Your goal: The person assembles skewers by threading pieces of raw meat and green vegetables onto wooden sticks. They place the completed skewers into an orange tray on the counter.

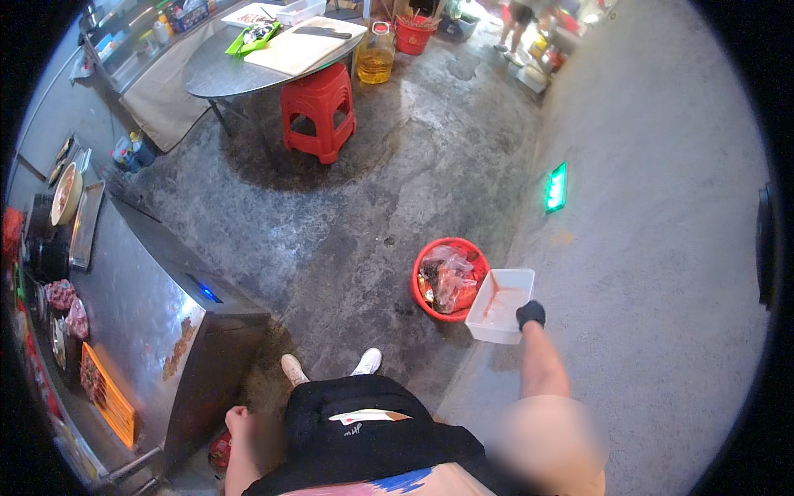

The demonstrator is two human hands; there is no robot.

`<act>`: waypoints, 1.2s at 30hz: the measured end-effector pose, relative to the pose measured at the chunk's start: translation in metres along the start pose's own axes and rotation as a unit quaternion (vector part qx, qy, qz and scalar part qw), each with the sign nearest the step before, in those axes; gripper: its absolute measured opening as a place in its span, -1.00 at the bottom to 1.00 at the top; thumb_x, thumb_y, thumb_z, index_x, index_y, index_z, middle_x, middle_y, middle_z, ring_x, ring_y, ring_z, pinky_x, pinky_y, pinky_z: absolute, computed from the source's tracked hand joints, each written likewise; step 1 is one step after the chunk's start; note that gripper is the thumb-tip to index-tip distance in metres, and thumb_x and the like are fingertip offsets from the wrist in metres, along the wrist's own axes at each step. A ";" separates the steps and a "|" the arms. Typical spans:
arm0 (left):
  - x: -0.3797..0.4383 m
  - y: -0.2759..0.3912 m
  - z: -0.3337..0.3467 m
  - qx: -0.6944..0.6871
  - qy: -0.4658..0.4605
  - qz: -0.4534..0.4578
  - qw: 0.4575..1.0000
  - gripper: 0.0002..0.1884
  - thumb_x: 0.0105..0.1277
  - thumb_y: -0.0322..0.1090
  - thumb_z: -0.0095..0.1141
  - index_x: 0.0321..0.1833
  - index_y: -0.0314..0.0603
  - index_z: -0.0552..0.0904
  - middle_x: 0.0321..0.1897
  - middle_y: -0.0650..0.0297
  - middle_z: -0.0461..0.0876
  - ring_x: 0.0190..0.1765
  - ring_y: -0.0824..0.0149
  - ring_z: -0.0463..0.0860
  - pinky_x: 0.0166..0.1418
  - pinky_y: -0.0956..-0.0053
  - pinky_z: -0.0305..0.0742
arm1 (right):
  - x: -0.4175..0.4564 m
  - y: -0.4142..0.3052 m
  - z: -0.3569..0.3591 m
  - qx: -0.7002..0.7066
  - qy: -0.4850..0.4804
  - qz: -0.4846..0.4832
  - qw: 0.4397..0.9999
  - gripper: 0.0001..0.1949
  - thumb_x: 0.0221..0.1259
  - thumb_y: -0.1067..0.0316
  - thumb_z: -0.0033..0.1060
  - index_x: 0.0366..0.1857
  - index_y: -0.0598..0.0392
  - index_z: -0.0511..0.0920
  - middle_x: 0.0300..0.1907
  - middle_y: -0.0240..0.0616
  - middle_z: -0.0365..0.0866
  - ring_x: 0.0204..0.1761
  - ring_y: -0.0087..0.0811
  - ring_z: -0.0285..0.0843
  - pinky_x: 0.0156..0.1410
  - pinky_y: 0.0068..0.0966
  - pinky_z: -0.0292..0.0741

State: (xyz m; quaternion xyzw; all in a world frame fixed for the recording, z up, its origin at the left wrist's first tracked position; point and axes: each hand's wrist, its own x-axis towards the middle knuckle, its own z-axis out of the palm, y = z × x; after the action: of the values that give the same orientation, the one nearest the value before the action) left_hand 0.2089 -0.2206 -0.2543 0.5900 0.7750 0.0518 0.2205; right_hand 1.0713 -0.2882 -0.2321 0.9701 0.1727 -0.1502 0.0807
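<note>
My right hand [531,314], in a dark glove, grips the near right rim of a white plastic tub [510,304]. Reddish liquid streaks the tub's inside, and the tub tilts over the right edge of a red plastic bin [418,291]. Plastic bags [456,273] and other refuse fill the bin. My left hand [237,418] is bare and hangs low beside the stainless-steel counter [142,273]. Its fingers are curled, with nothing seen in them.
The grey wall [645,248] with a lit green sign [556,188] runs along my right. Ahead, a red plastic stool [319,115] stands beside a round metal table [214,74] bearing a cutting board [298,53] and a knife [322,32]. A person's legs [513,34] show far back.
</note>
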 end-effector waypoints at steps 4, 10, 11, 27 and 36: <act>-0.007 0.015 0.020 -0.108 -0.068 -0.096 0.987 -0.73 0.25 -0.19 0.10 -0.21 -0.21 0.75 -0.33 0.03 0.74 -0.22 0.12 0.75 -0.06 0.28 0.59 | -0.013 0.064 0.078 0.242 0.250 0.091 0.933 -0.61 0.04 0.08 0.31 -0.17 0.20 0.69 -0.19 -0.03 0.74 -0.07 -0.05 0.70 0.09 -0.21 0.57; 0.005 0.072 -0.081 -0.175 0.191 -0.177 0.949 -0.65 0.33 0.03 0.11 -0.26 -0.11 0.71 -0.36 0.03 0.69 -0.27 -0.05 0.68 -0.16 0.15 0.57 | -0.157 -0.117 0.120 0.360 0.207 -0.168 0.894 -0.62 0.06 0.11 0.30 -0.18 0.20 0.69 -0.20 -0.05 0.74 -0.09 -0.08 0.68 0.07 -0.22 0.56; 0.000 0.044 -0.088 -0.217 0.252 -0.192 0.923 -0.65 0.36 0.00 0.09 -0.29 -0.15 0.69 -0.42 0.01 0.68 -0.33 -0.03 0.68 -0.19 0.16 0.56 | -0.182 -0.160 0.111 0.370 0.186 -0.227 0.882 -0.63 0.06 0.11 0.30 -0.18 0.20 0.69 -0.20 -0.05 0.73 -0.09 -0.09 0.68 0.07 -0.22 0.56; 0.098 -0.315 -0.229 -0.224 0.684 -0.502 0.480 -0.63 0.48 -0.28 -0.16 0.17 -0.41 0.51 0.13 -0.20 0.54 0.18 -0.22 0.51 0.27 0.05 0.41 | -0.478 -0.482 0.085 0.306 -0.093 -0.535 0.782 -0.68 0.10 0.18 0.27 -0.18 0.23 0.69 -0.22 -0.11 0.71 -0.14 -0.17 0.64 0.03 -0.25 0.55; 0.126 -0.378 -0.334 -0.138 0.459 -0.570 0.667 -0.63 0.41 -0.20 -0.05 0.11 -0.32 0.59 0.12 -0.18 0.57 0.09 -0.13 0.59 0.21 0.08 0.46 | -0.529 -0.532 0.075 0.275 -0.098 -0.526 0.799 -0.70 0.13 0.22 0.25 -0.19 0.24 0.68 -0.23 -0.14 0.70 -0.16 -0.21 0.61 0.00 -0.27 0.54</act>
State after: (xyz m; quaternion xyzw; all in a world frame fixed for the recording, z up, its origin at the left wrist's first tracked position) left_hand -0.2888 -0.1554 -0.1186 -0.1030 0.9474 0.2868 -0.0982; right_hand 0.3866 0.0253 -0.1895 0.6916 0.5986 -0.3054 -0.2647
